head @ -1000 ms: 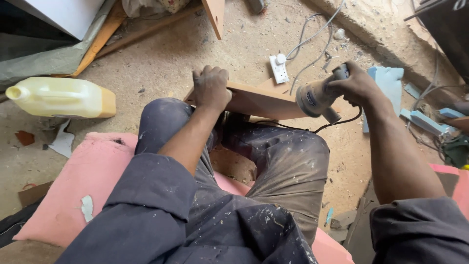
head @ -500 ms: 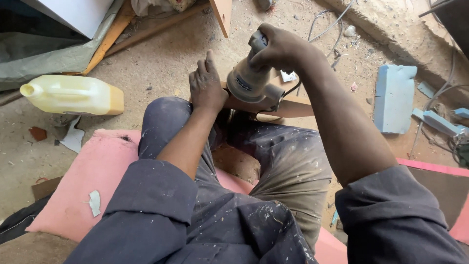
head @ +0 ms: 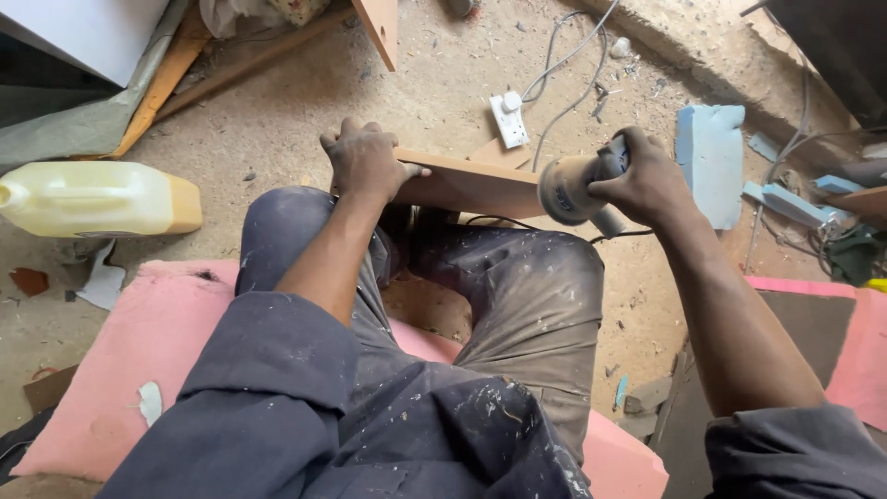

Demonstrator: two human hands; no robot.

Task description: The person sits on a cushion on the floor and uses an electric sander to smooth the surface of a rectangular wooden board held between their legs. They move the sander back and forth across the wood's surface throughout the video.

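The person sits on a pink foam pad (head: 111,370) with knees drawn up, in dusty dark work clothes, and both arms reach forward over the legs. The left hand (head: 365,162) lies palm down on the near end of a wooden board (head: 462,185), fingers spread and curled over its far edge, thumb pointing right along the top, pressing the board against the knees. The board runs from under that hand rightward to the right hand (head: 647,176), which is closed tight around the body of a small grey power sander (head: 568,189); the sander's round pad faces left and sits right at the board's right end, though whether it touches the wood I cannot tell. A black cord (head: 517,224) drops from the sander across the right knee. Left of the left hand, well apart, a yellowish plastic jug (head: 97,199) lies on its side on the sandy floor (head: 305,102). Just beyond the board, between the two hands, a white power socket (head: 509,118) sits on the ground with grey cables (head: 564,65) running away from it. To the right of the right hand lies a blue foam block (head: 710,148), and past it some smaller blue scraps (head: 790,203). Farther off to the left, wooden planks (head: 171,79) lean beside a white panel (head: 83,32).
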